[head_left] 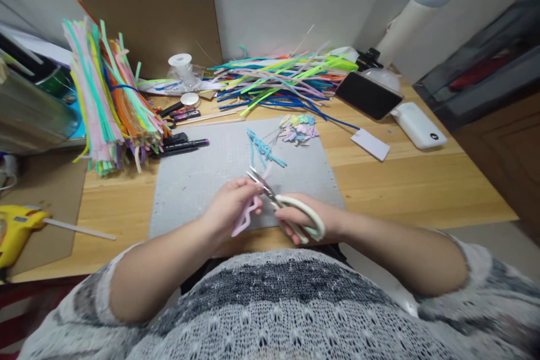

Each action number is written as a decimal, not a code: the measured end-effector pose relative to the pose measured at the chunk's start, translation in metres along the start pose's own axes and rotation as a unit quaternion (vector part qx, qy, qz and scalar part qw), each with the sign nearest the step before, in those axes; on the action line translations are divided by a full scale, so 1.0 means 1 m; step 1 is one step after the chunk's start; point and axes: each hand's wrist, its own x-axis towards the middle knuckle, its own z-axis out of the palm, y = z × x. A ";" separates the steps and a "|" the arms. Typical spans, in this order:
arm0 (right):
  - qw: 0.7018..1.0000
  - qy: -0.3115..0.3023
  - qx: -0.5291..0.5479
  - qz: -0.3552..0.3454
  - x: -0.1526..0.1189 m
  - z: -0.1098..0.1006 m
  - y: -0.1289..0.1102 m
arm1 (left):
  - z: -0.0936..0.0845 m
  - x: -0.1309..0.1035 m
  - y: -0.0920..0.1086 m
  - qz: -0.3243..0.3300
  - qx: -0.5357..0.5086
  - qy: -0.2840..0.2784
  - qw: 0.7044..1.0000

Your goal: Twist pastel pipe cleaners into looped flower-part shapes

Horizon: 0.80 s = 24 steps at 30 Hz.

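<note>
My left hand (233, 202) pinches a bent pale pink pipe cleaner (244, 218), its zigzag end hanging below the fingers. In my right hand (297, 215) is a pair of scissors (310, 212) with cream handles. The blades lie at my left fingertips, across the upper part of the pipe cleaner; whether they touch it I cannot tell. Just beyond the blades, bent light blue pipe cleaners (264, 149) rest on the grey cutting mat (189, 191). Beside them is a cluster of small pastel pieces (298, 128) on thin wire stems.
Loose pipe cleaners (278, 79) pile along the wall, and upright bundles (105, 107) stand at left. Black pens (181, 145) lie on the mat's left edge. A yellow glue gun (21, 230) is far left. A phone (369, 94) and white power bank (419, 125) sit right.
</note>
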 end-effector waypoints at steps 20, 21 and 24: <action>0.943 0.005 -0.332 -0.006 0.048 0.002 -0.023 | -0.078 -0.035 0.019 0.029 0.118 0.024 0.992; 0.906 0.037 -0.420 -0.034 0.042 -0.004 -0.025 | -0.078 -0.035 0.021 0.051 0.124 0.028 0.991; 0.781 0.094 -0.613 -0.070 0.026 -0.017 -0.029 | -0.076 -0.030 0.027 0.112 0.109 0.044 0.987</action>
